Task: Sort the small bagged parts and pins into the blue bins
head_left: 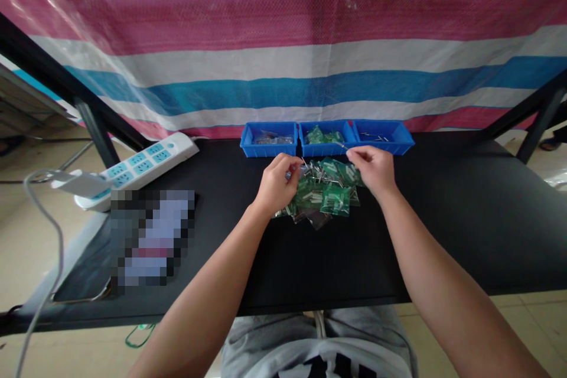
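Observation:
A heap of small green plastic bags (335,199) with pale rod-like pieces inside lies on the black table, with loose metal pieces (318,171) on top. At the heap's left side, my left hand (280,184) is closed in a pinch; a thin metal tip shows by its fingertips, but what it holds is mostly hidden. My right hand (375,170) pinches a thin metal rod (342,146) above the heap's right side, just in front of the bins.
Three blue bins stand in a row behind the heap: the left bin (246,147) holds clear bags, the middle bin (305,149) green bags, the right bin (401,140) thin metal pieces. A white power strip (177,147) and a blurred-out phone-like object (159,236) lie left on the table (478,212).

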Motion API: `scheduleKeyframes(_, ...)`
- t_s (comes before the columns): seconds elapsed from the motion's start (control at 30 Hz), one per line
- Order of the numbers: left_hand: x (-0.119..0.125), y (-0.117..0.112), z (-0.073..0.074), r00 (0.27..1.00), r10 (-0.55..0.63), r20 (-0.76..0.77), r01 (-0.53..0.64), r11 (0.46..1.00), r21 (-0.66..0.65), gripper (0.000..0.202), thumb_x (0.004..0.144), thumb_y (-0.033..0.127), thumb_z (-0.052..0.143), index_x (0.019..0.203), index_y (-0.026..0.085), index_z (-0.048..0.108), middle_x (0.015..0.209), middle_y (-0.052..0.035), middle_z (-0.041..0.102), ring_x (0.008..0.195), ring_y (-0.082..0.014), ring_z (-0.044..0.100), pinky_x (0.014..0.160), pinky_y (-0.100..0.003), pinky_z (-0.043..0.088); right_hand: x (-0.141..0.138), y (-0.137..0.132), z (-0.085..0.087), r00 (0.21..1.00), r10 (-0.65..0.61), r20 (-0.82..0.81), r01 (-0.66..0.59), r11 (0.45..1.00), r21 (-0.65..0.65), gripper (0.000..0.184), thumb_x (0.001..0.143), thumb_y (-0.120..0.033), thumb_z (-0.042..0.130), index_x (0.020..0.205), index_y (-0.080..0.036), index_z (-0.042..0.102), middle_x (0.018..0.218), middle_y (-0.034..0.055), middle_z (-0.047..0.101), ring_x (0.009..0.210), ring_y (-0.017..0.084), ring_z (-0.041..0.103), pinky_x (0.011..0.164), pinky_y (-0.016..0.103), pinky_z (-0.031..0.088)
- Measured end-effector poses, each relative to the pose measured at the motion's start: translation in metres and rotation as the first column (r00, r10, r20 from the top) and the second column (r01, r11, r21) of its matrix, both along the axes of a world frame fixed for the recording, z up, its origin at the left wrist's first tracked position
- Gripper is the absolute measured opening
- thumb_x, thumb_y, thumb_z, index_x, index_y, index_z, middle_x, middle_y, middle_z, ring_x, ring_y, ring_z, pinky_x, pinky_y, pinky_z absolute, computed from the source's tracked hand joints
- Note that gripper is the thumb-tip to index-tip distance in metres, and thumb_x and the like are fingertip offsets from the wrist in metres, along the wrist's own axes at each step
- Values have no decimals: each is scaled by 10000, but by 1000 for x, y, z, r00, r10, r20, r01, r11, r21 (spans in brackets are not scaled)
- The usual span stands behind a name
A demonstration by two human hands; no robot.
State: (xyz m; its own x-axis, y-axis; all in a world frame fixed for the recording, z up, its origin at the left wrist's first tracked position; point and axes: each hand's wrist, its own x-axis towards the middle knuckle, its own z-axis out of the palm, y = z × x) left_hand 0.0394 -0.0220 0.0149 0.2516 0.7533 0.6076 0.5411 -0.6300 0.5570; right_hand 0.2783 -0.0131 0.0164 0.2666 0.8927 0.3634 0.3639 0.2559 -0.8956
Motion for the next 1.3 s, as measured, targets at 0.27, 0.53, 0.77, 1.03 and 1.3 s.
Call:
scheduleKeyframes(0.27,-2,3,-3,998,-11,-62,10,1000,-15,109,867,170,545,931,177,633,867,-32,626,777,-134,609,733,-253,508,34,27,-5,656,-367,-659,196,927,-321,155,661,-206,699,627,-163,554,500,-63,502,346,25,367,290,132,191)
scheduleKeyframes(0.53,-5,7,-6,994,-6,-112,-2,997,-80,135,863,194,552,960,171,643,877,-39,630,786,-146,615,730,-264,515,32,19,7,596,-304,-744,73,943,-326,79,741,-210,621,695,-145,612,529,-26,564,345,25,360,298,137,181)
scheduleKeyframes(0.77,-9,11,-11,990,63,-130,-78,989,-121,165,847,188,544,965,166,657,912,-53,647,822,-165,625,757,-282,519,26,20,-2,789,-262,-555,157,960,-231,94,672,-254,643,673,-164,616,506,-34,553,352,56,376,340,180,194)
scheduleKeyframes(1.03,-8,13,-14,981,75,-179,-103,982,-156,213,845,177,522,979,158,687,944,-73,679,917,-206,628,850,-336,521,-8,-2,-6,894,153,421,-205,975,81,144,794,-271,602,746,-179,702,686,36,691,639,178,613,640,304,461)
scheduleKeyframes(1.3,-5,11,-12,958,83,-273,-132,977,-165,280,860,204,499,1058,153,691,1093,-93,693,1043,-250,606,959,-393,489,-22,-8,-10,737,175,653,-336,933,129,123,808,-166,581,747,-187,687,807,66,703,769,217,614,771,360,483)
